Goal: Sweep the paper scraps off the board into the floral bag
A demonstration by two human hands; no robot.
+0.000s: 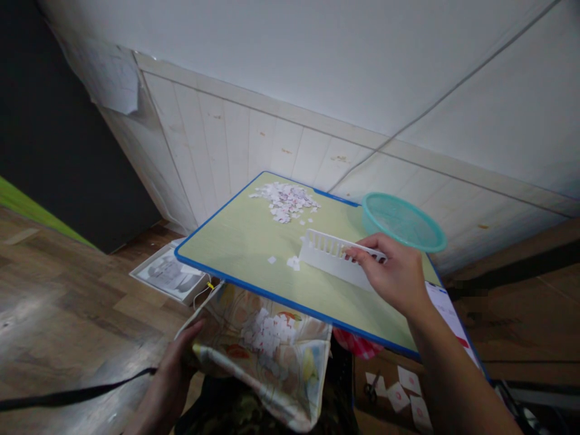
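Observation:
In my right hand (396, 275) is a white slotted plastic strip (333, 263), gripped at its right part with fingers and thumb. Its long lower edge rests on or just above the table (235, 235); I cannot tell which. A few small white paper pieces (293, 263) lie by its left end. My left hand (176, 359) grips the left edge of a fruit-print cloth (229, 350), which hangs like a pouch below the table's front edge. Many small paper pieces (269, 332) are gathered in the cloth. A larger heap of paper pieces (287, 199) sits at the table's far side.
A turquoise plastic basin (401, 220) stands at the table's back right. Below are scissors (371, 386) and several square cards (399, 397). An open white box (170, 275) lies on the floor at left. The wall (254, 145) borders the table's far side.

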